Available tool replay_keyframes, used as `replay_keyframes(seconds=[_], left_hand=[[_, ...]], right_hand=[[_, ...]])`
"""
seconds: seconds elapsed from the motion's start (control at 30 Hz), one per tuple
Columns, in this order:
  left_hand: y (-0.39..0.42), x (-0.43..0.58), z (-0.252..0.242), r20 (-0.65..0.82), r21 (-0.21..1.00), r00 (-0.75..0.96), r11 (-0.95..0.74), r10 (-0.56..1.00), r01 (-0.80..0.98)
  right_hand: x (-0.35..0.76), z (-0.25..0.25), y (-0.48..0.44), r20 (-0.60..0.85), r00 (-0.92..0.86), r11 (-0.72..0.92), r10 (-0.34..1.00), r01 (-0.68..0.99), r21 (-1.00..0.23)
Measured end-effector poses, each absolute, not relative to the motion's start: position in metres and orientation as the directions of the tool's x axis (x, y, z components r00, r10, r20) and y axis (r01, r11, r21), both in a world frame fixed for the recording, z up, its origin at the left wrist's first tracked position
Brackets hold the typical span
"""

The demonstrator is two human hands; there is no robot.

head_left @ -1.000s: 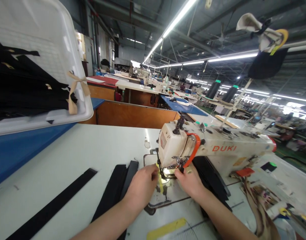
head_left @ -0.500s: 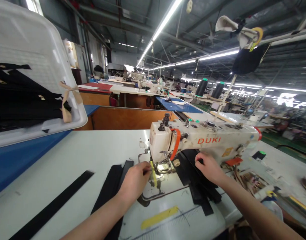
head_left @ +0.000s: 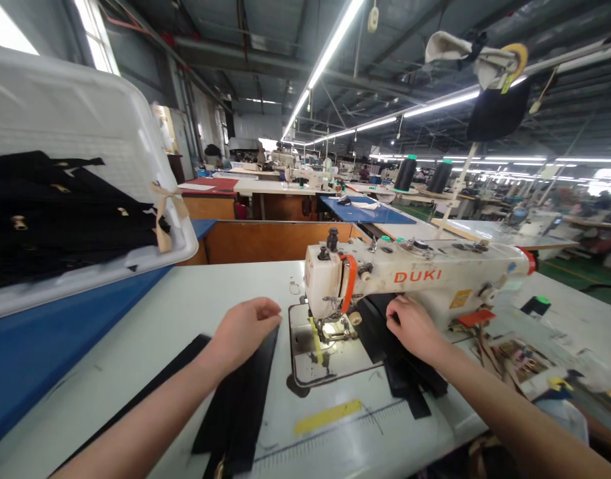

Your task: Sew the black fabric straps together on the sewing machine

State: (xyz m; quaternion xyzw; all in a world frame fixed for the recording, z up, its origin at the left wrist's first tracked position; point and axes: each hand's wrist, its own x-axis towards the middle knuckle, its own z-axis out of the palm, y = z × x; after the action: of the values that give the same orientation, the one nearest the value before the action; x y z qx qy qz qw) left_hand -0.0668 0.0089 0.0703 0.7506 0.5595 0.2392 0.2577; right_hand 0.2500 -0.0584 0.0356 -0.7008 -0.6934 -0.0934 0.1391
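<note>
A person sits at a white desk point(head_left: 150, 319) in a large sewing workshop, seen from a camera on their head. The left hand point(head_left: 243, 326) hovers just above the far end of a stack of black fabric strips point(head_left: 240, 406), fingers loosely curled together and holding nothing; whether the fingertips touch the cloth cannot be told. The stack lies directly under and toward the body from that hand, its long side running from the person out toward the sewing machine point(head_left: 415, 276), slightly slanted to the right. A single black strip point(head_left: 170, 369) lies beside it to the left, partly hidden by the forearm.

The right hand point(head_left: 412, 326) rests on a second pile of black fabric point(head_left: 399, 356) under the arm of the machine, fingers bent down onto the cloth in what looks like a pinch. The left hand is the nearer one to the stack of strips; the right hand is well apart from it, on the other side of the needle plate point(head_left: 325, 342). A white bin point(head_left: 106, 159) of dark cloth pieces stands tilted at the far left, and two black thread cones point(head_left: 422, 175) stand behind the machine
</note>
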Motion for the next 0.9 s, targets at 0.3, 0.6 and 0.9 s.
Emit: replay_keyframes(seconds=[0.3,0.6,0.9], left_hand=[[-0.053,-0.222,0.084,0.019,0.567,-0.177,0.135,0.984,0.812],[-0.142,-0.196,0.018,0.19,0.448,0.026,-0.11,0.982,0.887],[-0.141,-0.173,0.011,0.261,0.306,0.197,-0.274,0.945,0.912]], right_hand=[[0.243,0.034,-0.082,0.352,-0.048,0.067,0.935,0.997,-0.043],[0.188,0.026,-0.14,0.302,-0.242,0.332,0.922,0.896,-0.295],[0.107,0.027,-0.154,0.12,-0.468,0.45,0.875,0.697,-0.558]])
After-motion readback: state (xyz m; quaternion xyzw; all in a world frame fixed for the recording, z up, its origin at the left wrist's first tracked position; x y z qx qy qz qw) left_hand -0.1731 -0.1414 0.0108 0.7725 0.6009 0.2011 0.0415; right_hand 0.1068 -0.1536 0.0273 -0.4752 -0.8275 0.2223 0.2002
